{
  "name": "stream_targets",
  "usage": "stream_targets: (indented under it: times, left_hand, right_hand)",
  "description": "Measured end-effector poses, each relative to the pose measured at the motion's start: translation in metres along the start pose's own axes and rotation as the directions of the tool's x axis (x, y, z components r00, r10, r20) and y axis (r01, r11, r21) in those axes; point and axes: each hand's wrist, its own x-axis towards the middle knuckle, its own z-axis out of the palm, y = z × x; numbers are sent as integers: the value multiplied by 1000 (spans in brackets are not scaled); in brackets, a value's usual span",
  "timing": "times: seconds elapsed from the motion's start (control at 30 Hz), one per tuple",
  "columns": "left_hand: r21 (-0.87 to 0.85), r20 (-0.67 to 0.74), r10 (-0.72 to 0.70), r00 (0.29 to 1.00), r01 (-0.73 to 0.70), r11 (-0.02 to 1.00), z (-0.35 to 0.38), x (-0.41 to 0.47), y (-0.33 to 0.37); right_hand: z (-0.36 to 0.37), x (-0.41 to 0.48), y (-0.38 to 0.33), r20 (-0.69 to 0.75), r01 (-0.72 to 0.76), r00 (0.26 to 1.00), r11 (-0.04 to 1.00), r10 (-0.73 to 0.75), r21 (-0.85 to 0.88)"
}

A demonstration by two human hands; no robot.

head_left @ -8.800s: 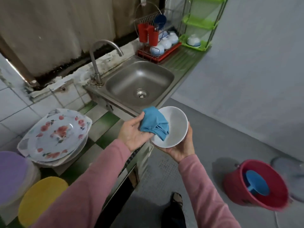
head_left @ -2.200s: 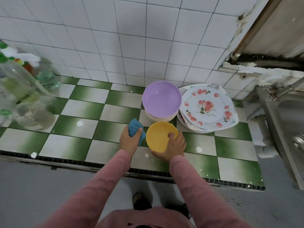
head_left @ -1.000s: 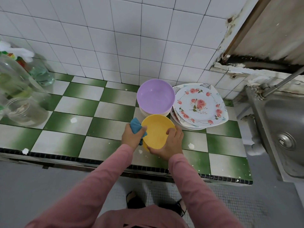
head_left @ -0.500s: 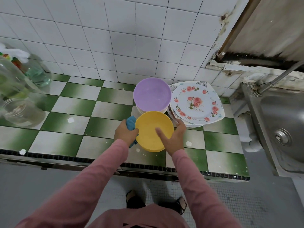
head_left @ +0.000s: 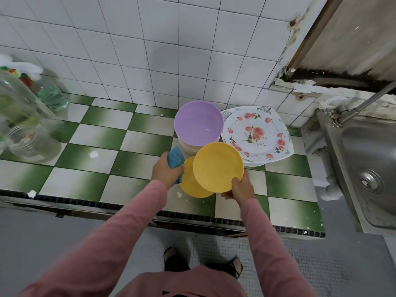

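Grey floor [head_left: 42,243], bottom of frame. Green-and-white checked counter [head_left: 85,174], across the middle.

Left hand [head_left: 166,174], centre: fingers clenched round a blue cloth [head_left: 176,159], just beside the lower yellow plate [head_left: 190,185], which lies on the counter.

Right hand [head_left: 241,188], right of centre: thumb and fingers pinch the near rim of the upper yellow plate [head_left: 217,167], held above the lower one and overlapping it.

Behind: purple bowl [head_left: 198,123] on a stack, with floral plates [head_left: 256,133] to its right. Steel sink [head_left: 368,163], right edge. Glass jars [head_left: 32,144], left edge. White tiled wall [head_left: 150,50], top.

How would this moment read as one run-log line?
right hand: holds upper yellow plate | left hand: grips blue cloth | lower yellow plate: on tiled counter
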Motion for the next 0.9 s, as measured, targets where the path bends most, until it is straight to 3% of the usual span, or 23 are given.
stream_targets:
  times: [0.23,0.9]
  left_hand:
    - [-161,-29,-34,999,29,987,5,-4,-10]
    - [-200,-70,-43,997,28,979,5,-5,-22]
  right_hand:
    - [-10,0,5,-131,69,989,997,-71,-22]
    - [-7,3,2,-231,106,968,994,-100,14]
